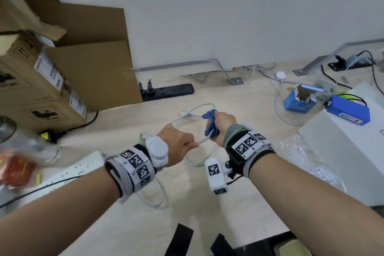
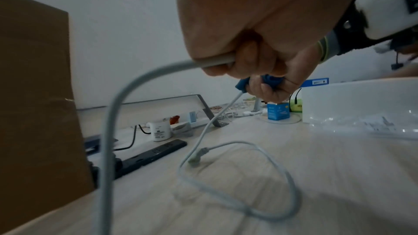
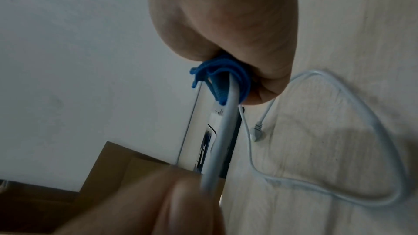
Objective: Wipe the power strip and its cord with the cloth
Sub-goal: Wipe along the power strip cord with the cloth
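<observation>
left hand (image 1: 178, 147) pinches cord (image 1: 202, 141), keeping it taut | right hand (image 1: 223, 127) at its 2 o'clock fists blue cloth (image 1: 211, 124) round cord (wiping, apparently) | power strip (image 1: 72, 170) at 8 o'clock, on desk

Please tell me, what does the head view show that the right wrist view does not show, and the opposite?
Only the head view shows the white power strip lying under the left forearm, the blue box and the wrist bands.

Only the right wrist view shows, close up, how the blue cloth wraps around the white cord inside the grip.

Both show the right hand holding the cloth on the cord, the left hand pinching the cord, and the plug on the table.
</observation>
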`<action>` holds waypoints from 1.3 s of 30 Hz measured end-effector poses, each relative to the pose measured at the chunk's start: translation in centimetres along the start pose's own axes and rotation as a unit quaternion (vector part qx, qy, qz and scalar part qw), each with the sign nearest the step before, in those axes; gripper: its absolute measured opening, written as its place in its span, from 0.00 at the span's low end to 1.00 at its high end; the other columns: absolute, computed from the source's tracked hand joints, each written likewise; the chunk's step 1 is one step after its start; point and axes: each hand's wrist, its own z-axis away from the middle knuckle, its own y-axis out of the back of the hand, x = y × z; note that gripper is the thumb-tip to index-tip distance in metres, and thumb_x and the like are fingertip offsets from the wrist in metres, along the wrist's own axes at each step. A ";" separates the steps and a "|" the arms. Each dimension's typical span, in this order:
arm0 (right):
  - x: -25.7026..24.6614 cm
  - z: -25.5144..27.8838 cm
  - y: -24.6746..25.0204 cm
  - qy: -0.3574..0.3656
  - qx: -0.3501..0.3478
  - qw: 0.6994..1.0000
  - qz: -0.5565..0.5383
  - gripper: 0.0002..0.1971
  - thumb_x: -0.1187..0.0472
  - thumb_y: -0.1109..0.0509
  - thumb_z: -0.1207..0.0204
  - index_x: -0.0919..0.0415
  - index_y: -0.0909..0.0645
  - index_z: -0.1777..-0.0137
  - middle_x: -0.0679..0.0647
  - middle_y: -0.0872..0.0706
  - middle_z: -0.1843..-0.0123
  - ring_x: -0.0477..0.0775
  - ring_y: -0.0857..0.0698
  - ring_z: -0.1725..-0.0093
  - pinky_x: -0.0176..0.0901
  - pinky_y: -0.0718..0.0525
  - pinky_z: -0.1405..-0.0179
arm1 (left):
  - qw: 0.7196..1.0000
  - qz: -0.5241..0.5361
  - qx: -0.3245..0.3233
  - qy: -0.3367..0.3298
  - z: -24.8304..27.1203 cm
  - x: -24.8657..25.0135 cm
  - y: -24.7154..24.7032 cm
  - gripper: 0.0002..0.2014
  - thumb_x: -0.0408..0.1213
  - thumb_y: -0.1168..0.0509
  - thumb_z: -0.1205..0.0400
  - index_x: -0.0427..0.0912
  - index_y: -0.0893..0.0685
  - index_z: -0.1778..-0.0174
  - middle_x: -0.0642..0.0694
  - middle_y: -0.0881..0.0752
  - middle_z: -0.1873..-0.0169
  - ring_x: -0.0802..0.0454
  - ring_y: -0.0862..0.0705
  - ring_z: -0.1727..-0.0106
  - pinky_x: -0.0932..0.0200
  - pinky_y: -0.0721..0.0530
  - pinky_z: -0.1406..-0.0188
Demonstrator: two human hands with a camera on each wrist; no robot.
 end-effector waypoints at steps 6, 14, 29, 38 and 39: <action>-2.0 -1.3 1.2 0.060 0.030 0.997 -0.045 0.20 0.62 0.47 0.14 0.71 0.31 0.26 0.68 0.23 0.28 0.52 0.20 0.69 0.44 0.18 0.68 | 0.955 -0.156 -0.252 0.000 3.6 -5.0 1.2 0.18 0.54 0.51 0.15 0.51 0.19 0.57 0.49 0.14 0.58 0.45 0.21 0.51 0.54 0.32 0.41; -1.5 -1.5 -1.4 0.085 -0.024 0.991 -0.104 0.22 0.57 0.45 0.13 0.72 0.31 0.27 0.56 0.19 0.64 0.52 0.19 0.65 0.43 0.18 0.64 | 0.963 -0.053 -0.194 0.179 -0.3 -4.5 1.5 0.19 0.53 0.43 0.17 0.56 0.28 0.30 0.55 0.15 0.42 0.47 0.19 0.39 0.53 0.22 0.42; 0.9 1.1 -4.9 0.086 0.041 0.993 0.073 0.12 0.55 0.43 0.15 0.61 0.24 0.54 0.56 0.20 0.64 0.58 0.21 0.61 0.48 0.24 0.58 | 0.977 0.025 -0.039 0.208 -3.7 2.0 1.3 0.11 0.39 0.45 0.17 0.40 0.19 0.50 0.39 0.12 0.57 0.35 0.15 0.56 0.52 0.24 0.62; -2.3 -1.0 -0.8 0.016 0.046 0.998 -0.035 0.15 0.66 0.43 0.15 0.64 0.25 0.64 0.57 0.27 0.76 0.52 0.30 0.83 0.38 0.30 0.82 | 0.997 -0.042 0.014 -0.060 1.1 -0.8 1.1 0.23 0.51 0.49 0.18 0.47 0.37 0.80 0.45 0.29 0.89 0.40 0.40 0.83 0.60 0.28 0.67; -2.6 -1.3 -0.1 0.014 0.046 0.999 -0.021 0.15 0.67 0.44 0.16 0.65 0.25 0.65 0.58 0.28 0.79 0.51 0.32 0.88 0.33 0.32 0.87 | 0.994 -0.056 0.011 -0.093 1.9 -1.6 0.9 0.23 0.49 0.48 0.19 0.47 0.38 0.81 0.45 0.29 0.90 0.39 0.41 0.83 0.61 0.30 0.65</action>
